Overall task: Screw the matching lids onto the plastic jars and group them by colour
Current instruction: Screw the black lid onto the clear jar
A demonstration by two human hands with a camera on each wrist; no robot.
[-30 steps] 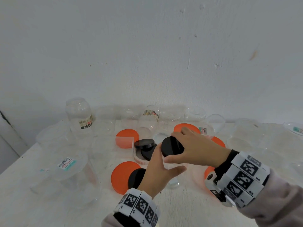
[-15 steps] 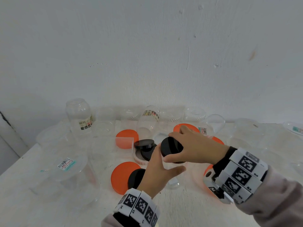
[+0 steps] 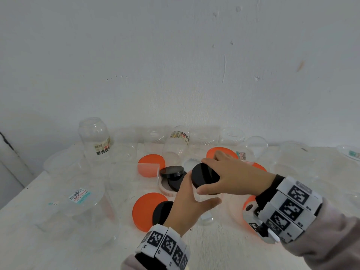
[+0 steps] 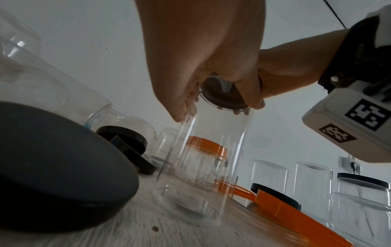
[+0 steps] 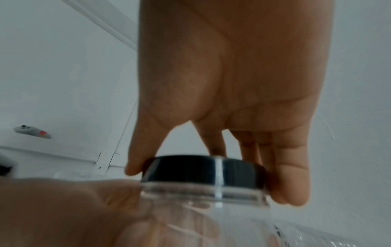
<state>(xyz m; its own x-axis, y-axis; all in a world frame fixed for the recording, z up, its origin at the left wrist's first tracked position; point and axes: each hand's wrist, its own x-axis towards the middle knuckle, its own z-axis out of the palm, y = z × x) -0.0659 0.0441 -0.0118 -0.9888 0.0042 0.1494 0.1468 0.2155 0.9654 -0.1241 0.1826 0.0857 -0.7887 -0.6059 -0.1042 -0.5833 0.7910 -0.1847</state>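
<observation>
Evidently light and slick, the clear jar [image 4: 203,150] needs its wall steadied. Left hand [image 3: 187,203] wraps it; right hand [image 3: 233,178] pinches the black lid [image 3: 204,177] by its rim.

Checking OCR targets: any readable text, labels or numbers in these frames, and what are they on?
Nothing reads cleanly.
Teal barcode sticker on a clear tub: print too small.
Striped labels on two clear jars: blurred.
Sticker behind the right hand: illegible.
Wristbands: square code markers, small characters unreadable.
</observation>
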